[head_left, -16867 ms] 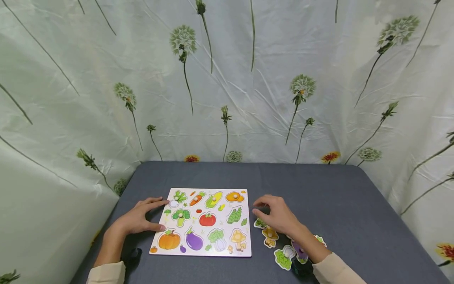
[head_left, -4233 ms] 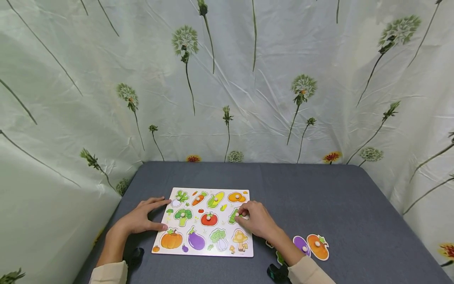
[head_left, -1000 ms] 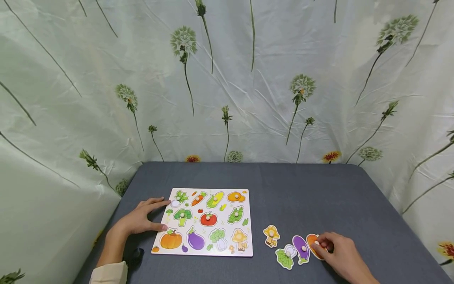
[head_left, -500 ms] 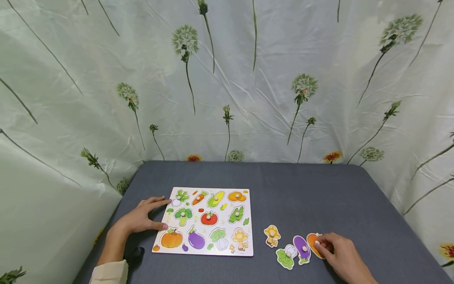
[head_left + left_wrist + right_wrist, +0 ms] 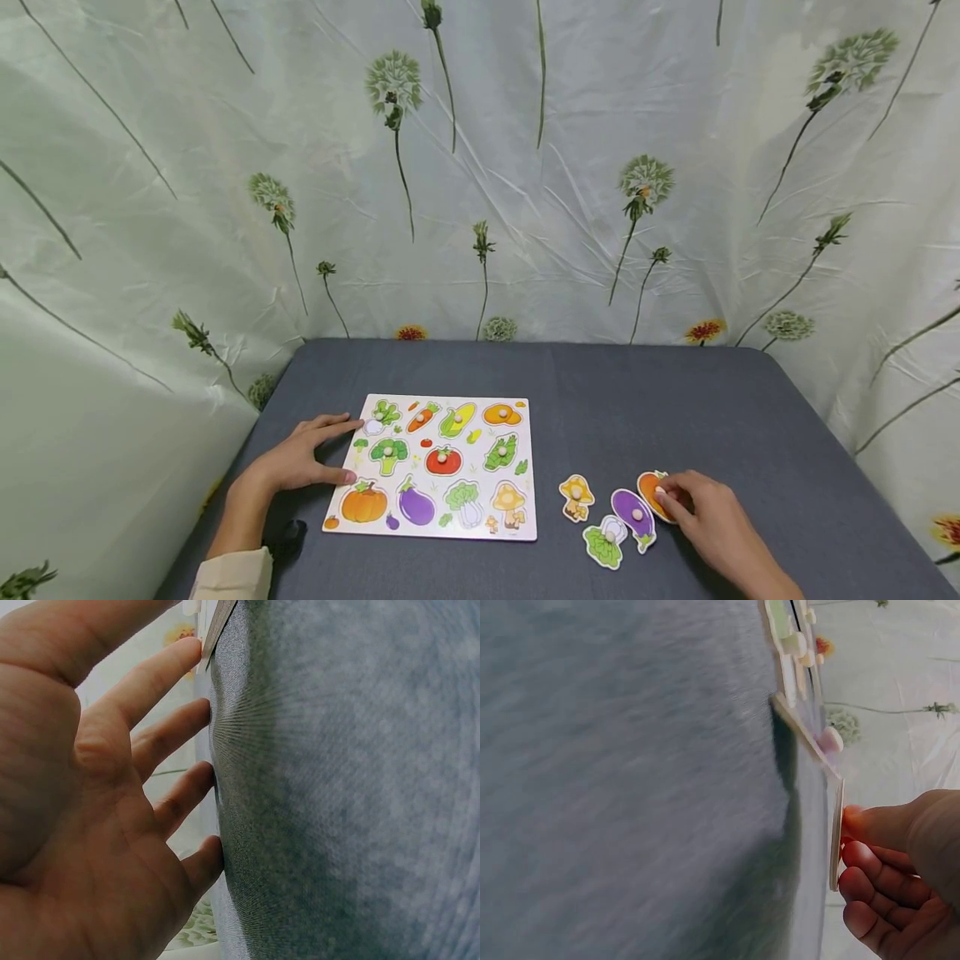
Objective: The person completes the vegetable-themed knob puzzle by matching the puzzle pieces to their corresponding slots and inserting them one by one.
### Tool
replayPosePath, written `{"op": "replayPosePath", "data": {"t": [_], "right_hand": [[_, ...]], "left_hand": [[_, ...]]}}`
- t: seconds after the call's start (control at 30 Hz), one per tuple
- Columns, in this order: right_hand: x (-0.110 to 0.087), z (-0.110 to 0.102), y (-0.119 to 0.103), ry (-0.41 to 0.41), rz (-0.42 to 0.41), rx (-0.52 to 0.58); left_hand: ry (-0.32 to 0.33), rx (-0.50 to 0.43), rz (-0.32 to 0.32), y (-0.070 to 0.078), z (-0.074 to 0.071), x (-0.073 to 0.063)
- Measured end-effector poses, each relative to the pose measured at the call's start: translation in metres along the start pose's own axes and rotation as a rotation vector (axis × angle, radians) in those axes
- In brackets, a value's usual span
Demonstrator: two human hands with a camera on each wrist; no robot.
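Note:
My right hand point(image 5: 708, 517) pinches the knob of an orange pumpkin puzzle piece point(image 5: 647, 490). In the right wrist view that pumpkin piece point(image 5: 836, 840) is off the cloth, seen edge-on. Against it leans the purple eggplant piece point(image 5: 628, 510), one side tipped up in the right wrist view. Beside them lie a green-and-white cabbage piece point(image 5: 602, 546) and a mushroom piece point(image 5: 576, 493). With fingers spread, my left hand point(image 5: 296, 460) touches the left edge of the white vegetable puzzle board point(image 5: 480, 479). Knobbed pieces fill its upper two rows; the bottom row shows printed pictures without knobs.
A dark grey cloth point(image 5: 637, 408) covers the table. Behind it and along the sides hangs a pale curtain point(image 5: 525, 208) printed with dandelions. A black strap point(image 5: 287, 542) sits by my left wrist.
Earlier, my right hand set the green pea pod piece into the board, then went to the pumpkin piece. Since half a second ago the pumpkin piece has moved up-left and the eggplant has turned.

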State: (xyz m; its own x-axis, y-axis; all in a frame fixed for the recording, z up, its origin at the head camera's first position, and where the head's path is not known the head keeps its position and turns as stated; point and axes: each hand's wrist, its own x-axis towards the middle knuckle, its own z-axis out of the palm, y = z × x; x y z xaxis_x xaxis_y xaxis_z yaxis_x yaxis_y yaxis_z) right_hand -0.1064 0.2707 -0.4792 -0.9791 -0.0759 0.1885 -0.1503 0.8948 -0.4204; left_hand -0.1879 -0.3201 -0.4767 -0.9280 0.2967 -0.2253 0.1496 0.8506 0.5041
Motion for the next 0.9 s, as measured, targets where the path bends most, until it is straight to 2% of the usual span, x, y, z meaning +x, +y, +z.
{"op": "replayPosePath", "data": {"t": [0.17, 0.53, 0.7, 0.9], "right_hand": [[0.007, 0.0, -0.006, 0.024, -0.045, 0.012], [0.02, -0.005, -0.011, 0.026, -0.062, 0.018], [0.029, -0.005, -0.022, 0.019, -0.091, 0.046], [0.039, 0.006, -0.04, 0.004, -0.121, 0.084]], "left_hand": [[-0.002, -0.011, 0.007, 0.001, 0.0, 0.0], [0.002, -0.008, 0.005, 0.0, -0.001, -0.001], [-0.001, -0.01, 0.005, 0.001, -0.001, -0.001], [0.006, -0.006, 0.001, 0.002, 0.0, -0.001]]}}
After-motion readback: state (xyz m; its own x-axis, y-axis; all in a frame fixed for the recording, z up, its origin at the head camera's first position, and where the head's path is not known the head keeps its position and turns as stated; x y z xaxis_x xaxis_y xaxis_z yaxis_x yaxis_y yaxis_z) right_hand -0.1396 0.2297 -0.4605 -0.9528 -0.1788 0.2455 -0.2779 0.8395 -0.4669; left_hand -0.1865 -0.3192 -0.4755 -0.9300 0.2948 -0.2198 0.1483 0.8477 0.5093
